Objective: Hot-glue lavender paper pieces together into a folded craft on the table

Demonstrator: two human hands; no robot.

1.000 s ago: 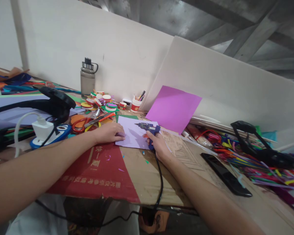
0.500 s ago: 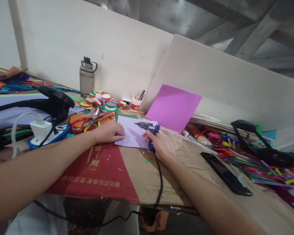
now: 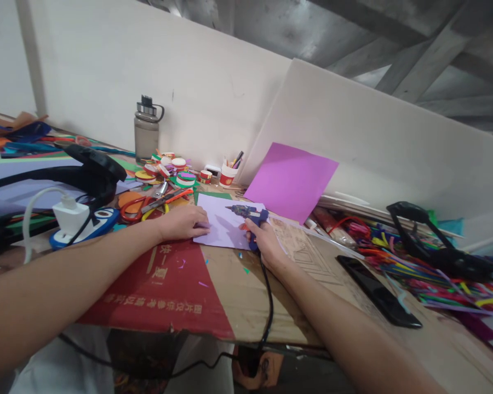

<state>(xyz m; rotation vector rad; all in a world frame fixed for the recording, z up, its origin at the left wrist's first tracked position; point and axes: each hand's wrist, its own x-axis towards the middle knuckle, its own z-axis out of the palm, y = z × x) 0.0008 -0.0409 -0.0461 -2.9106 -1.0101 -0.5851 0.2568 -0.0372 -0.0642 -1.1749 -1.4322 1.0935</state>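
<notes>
My right hand is wrapped round the handle of a dark blue glue gun. Its nozzle points left over a pale lilac sheet of paper, and a black cord hangs from the handle. At the sheet's left edge is my left hand, its fingers curled and pressed together on the paper. The fingertips partly hide what lies under them. Just left of that hand are red-handled scissors and an orange craft knife.
A grey water bottle stands at the back beside ribbon rolls and a cup of pens. A purple sheet leans on the white board. A black phone and pipe cleaners lie right; a blue power strip sits left.
</notes>
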